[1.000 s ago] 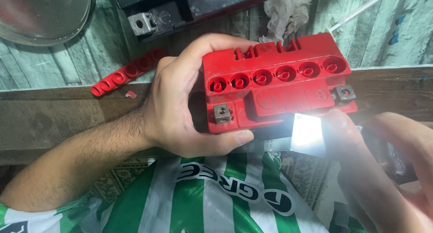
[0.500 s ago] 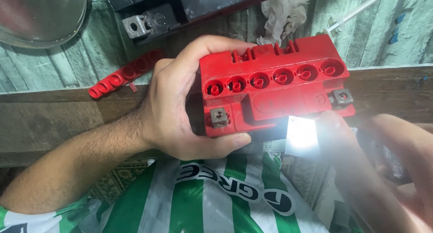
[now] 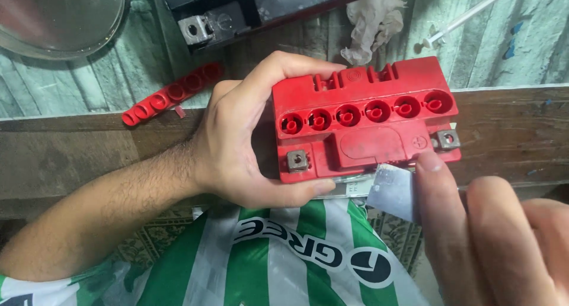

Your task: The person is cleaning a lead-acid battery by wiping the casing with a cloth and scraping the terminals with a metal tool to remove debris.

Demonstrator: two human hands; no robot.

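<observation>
head view, looking down, close in

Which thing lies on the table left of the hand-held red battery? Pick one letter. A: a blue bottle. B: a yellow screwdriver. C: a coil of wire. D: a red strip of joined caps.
D: a red cap strip lies on the table beyond the left hand, which grips the red battery.

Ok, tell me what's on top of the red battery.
The red battery shows a row of six round open filler holes and two metal terminals at its corners. Its underside is hidden; the left hand covers one end.
</observation>
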